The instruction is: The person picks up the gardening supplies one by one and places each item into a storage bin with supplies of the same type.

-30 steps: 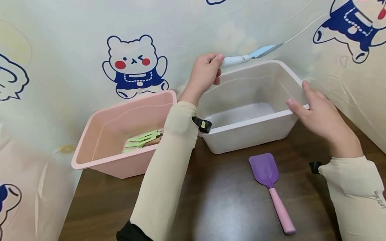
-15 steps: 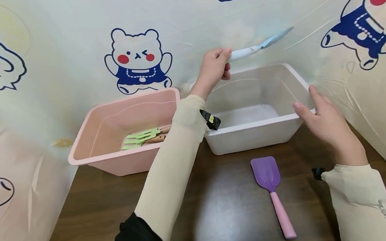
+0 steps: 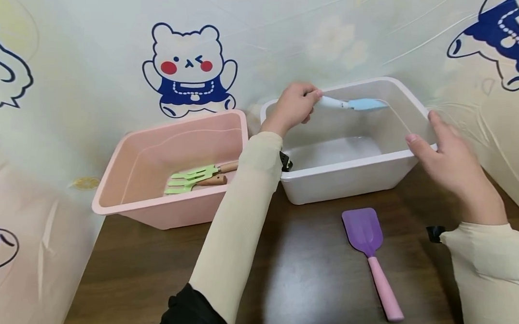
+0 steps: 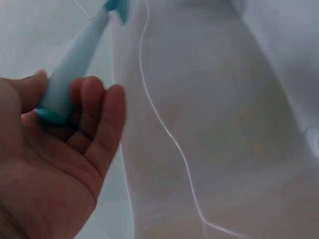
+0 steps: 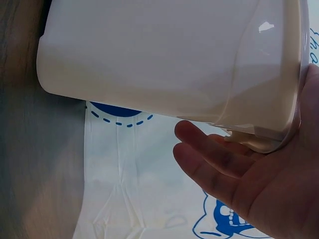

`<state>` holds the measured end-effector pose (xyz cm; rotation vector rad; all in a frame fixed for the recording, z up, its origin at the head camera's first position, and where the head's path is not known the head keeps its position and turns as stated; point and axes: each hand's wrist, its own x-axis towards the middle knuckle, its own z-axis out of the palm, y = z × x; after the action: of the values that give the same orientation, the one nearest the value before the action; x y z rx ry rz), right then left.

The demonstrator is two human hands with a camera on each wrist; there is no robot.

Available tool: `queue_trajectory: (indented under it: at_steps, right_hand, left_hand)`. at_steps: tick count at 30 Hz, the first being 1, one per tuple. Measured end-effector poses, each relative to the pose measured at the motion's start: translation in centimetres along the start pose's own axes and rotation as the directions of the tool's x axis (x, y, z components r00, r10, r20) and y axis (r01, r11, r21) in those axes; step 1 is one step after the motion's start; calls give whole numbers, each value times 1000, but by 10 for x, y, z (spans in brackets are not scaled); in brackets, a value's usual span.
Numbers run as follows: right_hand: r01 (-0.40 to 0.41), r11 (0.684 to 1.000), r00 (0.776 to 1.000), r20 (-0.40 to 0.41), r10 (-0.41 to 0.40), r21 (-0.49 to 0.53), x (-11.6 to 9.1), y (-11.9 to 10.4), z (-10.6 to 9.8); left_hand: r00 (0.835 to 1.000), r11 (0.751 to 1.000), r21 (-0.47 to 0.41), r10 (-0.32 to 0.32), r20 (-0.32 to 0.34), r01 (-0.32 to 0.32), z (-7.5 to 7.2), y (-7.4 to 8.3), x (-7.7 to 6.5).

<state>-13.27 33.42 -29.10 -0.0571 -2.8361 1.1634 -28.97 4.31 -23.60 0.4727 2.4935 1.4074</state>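
Note:
My left hand holds a small light blue trowel by the end of its pale handle. The trowel lies nearly level over the white plastic bin, its blade against the view of the bin's far inner wall. At the bin's right end my right hand grips the rim, thumb on the front corner and fingers around the outside. A purple scoop with a pink handle lies on the table in front of the bin. Neither hand touches it.
Left of the white bin stands a pink bin holding green hand forks with wooden handles. Both bins sit on a dark wooden table, close to a wall sheet printed with cartoon bears.
My left hand has lowered the trowel from above the white bin's far rim to over its inside, after rising slightly. My right hand keeps its grip on the rim.

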Motion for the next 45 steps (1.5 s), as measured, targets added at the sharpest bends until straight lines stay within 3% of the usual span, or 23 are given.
queue_trajectory:
  at_steps: [3, 6, 9, 13, 18, 22, 27, 34, 41, 45]
  right_hand:
    - [-3, 1000, 1000, -7, 3, -1, 0, 0, 0]
    - [-8, 1000, 1000, -6, 8, 1, -1, 0, 0]
    - [-8, 1000, 1000, -10, 8, 2, -1, 0, -1]
    - [-8, 1000, 1000, -16, 8, 8, 0, -2, 0]
    - [-13, 1000, 1000, -18, 13, 17, -2, 0, 1]
    - [-11, 1000, 1000, -22, 12, 15, -2, 0, 2]
    - [-17, 1000, 1000, -16, 18, 19, -2, 0, 1]
    - [-24, 999, 1000, -5, 25, 26, -2, -2, 0]
    - [-33, 999, 999, -8, 33, 15, -4, -5, -1]
    - [-38, 999, 999, -3, 38, 7, -4, -3, 0]
  left_hand:
    - [999, 1000, 10, -20, 50, 20, 0, -2, 0]
    - [986, 999, -3, -54, 159, 55, 0, -4, 0]
    - [953, 994, 36, -105, 284, 99, -2, -7, -1]
    - [901, 979, 151, -188, 390, 139, -2, -10, -4]
    - [828, 952, 247, -281, 485, 178, -1, -13, -8]
    - [799, 946, 255, -308, 516, 200, 0, -14, -9]
    - [788, 940, 260, -330, 519, 222, -1, -15, -8]
    - [790, 937, 272, -333, 515, 218, -3, -15, -7]
    - [774, 922, 264, -383, 505, 284, -4, -16, -10]
    - [779, 920, 260, -388, 493, 294, -4, -16, -11]
